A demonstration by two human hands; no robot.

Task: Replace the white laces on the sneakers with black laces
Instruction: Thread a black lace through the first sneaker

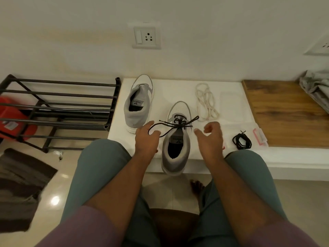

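Two grey-and-white sneakers stand on a white ledge. The near sneaker carries a black lace tied at its top eyelets. My left hand is at the shoe's left side and holds the lace's left loop between thumb and forefinger. My right hand hovers at the shoe's right side, fingers loosely curled, holding nothing. The lace's right end lies free. The far sneaker has no lace. Removed white laces lie in a heap behind. A coiled black lace lies to the right.
A black metal shoe rack stands at the left with a red item behind its bars. A wooden board with grey cloth is at the right. A small pink-edged packet lies beside the coiled lace. A dark mat covers the floor.
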